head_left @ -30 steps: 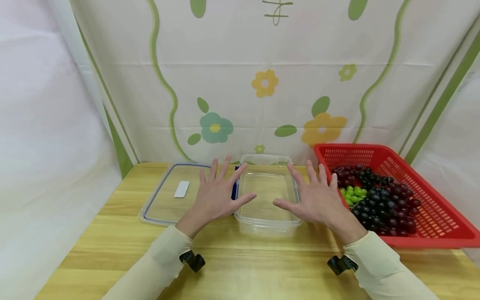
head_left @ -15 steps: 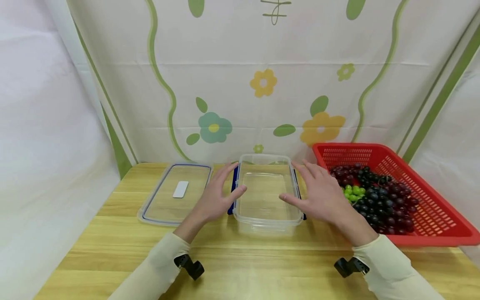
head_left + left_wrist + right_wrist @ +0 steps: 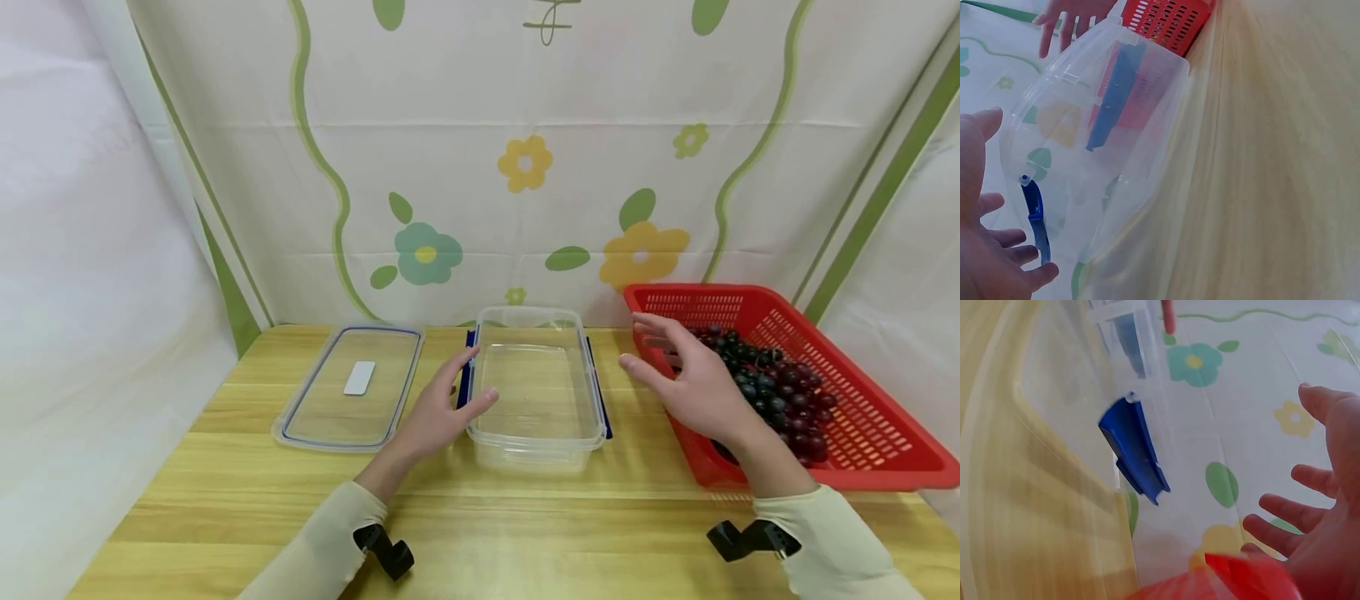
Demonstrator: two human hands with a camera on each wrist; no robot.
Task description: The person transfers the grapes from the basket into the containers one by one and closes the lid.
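Note:
A clear plastic food container [image 3: 534, 392] stands lidless in the middle of the table, a blue side latch [image 3: 1134, 450] hanging down on each side. My left hand [image 3: 438, 412] hovers by its left rim, fingers loosely spread, holding nothing. Over the left edge of the red basket [image 3: 862, 375] is my right hand [image 3: 701, 387], fingers apart and relaxed, also holding nothing. Dark and red grapes [image 3: 787, 400] lie in the basket; the green ones are hidden behind the right hand. In the left wrist view the left fingers [image 3: 1007, 237] are beside the near latch.
The container's clear lid [image 3: 352, 417] with a blue seal and a white label [image 3: 360, 377] lies flat at the left. A flowered cloth [image 3: 480, 167] hangs behind the wooden table [image 3: 480, 533].
My right hand has moved right, from beside the container to over the basket's left edge. The left hand has come down and narrowed its spread at the container's left side.

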